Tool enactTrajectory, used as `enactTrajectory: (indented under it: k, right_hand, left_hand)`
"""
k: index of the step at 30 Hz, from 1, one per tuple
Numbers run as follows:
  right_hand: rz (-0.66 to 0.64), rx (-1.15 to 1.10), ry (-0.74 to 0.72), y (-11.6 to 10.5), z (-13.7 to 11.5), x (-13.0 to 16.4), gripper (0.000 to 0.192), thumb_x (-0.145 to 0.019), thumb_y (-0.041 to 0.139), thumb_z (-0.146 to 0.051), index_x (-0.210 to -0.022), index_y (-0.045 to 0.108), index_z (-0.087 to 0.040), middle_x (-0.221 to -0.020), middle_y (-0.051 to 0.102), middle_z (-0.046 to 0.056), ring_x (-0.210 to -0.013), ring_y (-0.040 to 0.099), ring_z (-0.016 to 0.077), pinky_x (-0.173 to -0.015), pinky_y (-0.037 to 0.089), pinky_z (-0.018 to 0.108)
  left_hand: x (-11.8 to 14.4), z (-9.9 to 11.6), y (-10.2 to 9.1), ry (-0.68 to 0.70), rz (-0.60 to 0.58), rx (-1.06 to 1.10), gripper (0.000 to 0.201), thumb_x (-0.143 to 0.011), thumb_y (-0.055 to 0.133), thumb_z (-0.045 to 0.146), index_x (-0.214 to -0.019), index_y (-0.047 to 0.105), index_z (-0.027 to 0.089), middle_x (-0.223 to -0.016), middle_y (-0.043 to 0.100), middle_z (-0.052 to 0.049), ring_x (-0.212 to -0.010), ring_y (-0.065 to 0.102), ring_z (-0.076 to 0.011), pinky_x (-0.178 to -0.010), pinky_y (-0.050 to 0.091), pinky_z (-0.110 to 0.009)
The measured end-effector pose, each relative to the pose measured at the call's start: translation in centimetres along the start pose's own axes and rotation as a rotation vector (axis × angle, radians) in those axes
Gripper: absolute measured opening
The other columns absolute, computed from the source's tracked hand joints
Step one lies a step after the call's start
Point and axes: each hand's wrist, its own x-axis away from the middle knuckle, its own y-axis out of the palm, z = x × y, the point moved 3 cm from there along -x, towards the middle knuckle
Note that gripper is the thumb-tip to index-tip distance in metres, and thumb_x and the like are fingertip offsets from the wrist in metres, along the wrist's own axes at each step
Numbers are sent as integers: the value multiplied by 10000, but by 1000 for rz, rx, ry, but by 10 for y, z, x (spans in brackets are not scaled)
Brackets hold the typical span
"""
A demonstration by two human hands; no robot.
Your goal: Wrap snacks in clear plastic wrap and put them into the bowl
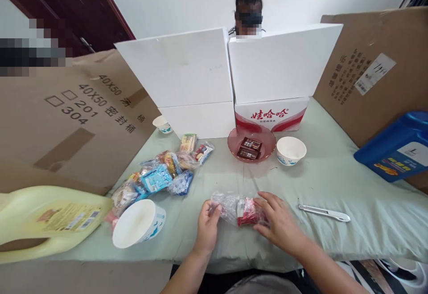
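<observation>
Bare green tablecloth [334, 182] lies open right of the pink glass dish [251, 144], past the white paper bowl [290, 150]; left of it, heaped snack packets [160, 176] block passage.

The big brown cardboard sheet [67, 120] on the left says "40X50" two times, then "201" and "304" next to little empty boxes, with Chinese words beside them. The white and red carton [270, 116] in the middle has red Chinese letters, 娃哈哈. The brown cardboard [364, 71] on the right has Chinese print too small to read.
</observation>
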Motion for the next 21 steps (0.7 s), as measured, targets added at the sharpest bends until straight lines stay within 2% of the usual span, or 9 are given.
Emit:
enactTrajectory:
  k: [2,4,7,8,10,12,14,18,21]
  right_hand:
    - [66,-17,28,1,9,3,186,-874,511,-232,-1024,622,-233,-1202,615,101,-1134,551,260,-951,451,454]
    - [142,-47,65,-4,26,11,162,-891,452,-196,-901,610,-228,-1087,649,91,-1062,582,244,-910,473,437]
    - [202,-80,115,-15,44,25,123,-895,470,-245,-857,586,-233,-1048,647,92,-1024,594,245,-859,496,423]
    - [205,-84,122,-18,45,28,116,-892,476,-254,-852,583,-235,-1048,646,92,-1018,596,245,-850,500,422]
    - [206,-90,128,-21,40,30,108,-884,477,-252,-852,579,-237,-1057,641,94,-1013,597,245,-839,505,421]
    - [204,-96,115,-23,32,32,105,-877,471,-239,-845,570,-235,-1088,631,100,-1033,590,246,-844,503,423]
    - [168,-100,91,-27,27,35,93,-866,472,-227,-829,556,-236,-1132,618,103,-1082,569,253,-880,490,437]
    - [49,-86,84,-43,35,51,56,-861,501,-239,-831,548,-247,-1124,628,90,-1124,554,262,-919,472,455]
    - [153,-88,114,-59,37,57,75,-868,538,-269,-940,556,-257,-1078,637,88,-1055,589,254,-862,497,421]
  left_hand:
    - [-4,-1,-31,30,102,-101,345,-736,679,478,-873,536,195,-747,573,12,-677,581,-156,-641,492,-264]
    - [-6,5,-57,123,212,-271,327,-754,646,433,-949,539,193,-776,573,-5,-678,583,-172,-635,502,-294]
    - [-3,29,-61,444,275,-592,213,-839,560,313,-1018,560,196,-904,596,-59,-815,591,-212,-741,505,-356]
    - [-1,39,-50,571,209,-674,182,-867,529,268,-1031,571,202,-954,605,-72,-884,588,-223,-798,495,-375]
    - [4,57,-14,781,-63,-770,212,-905,486,212,-1097,576,213,-1041,623,-82,-1023,566,-244,-909,457,-410]
    - [10,69,23,874,-320,-855,323,-907,523,251,-1225,529,193,-1154,613,-107,-1131,522,-282,-976,411,-458]
    - [20,72,50,922,-502,-918,305,-905,543,245,-1205,546,191,-1082,641,-94,-1084,539,-280,-997,376,-487]
    - [53,53,55,996,-733,-978,157,-910,482,127,-918,619,201,-776,610,-37,-811,554,-199,-870,429,-393]
    - [79,37,40,1054,-888,-994,84,-876,550,179,-802,588,193,-698,570,-25,-719,527,-189,-694,441,-321]
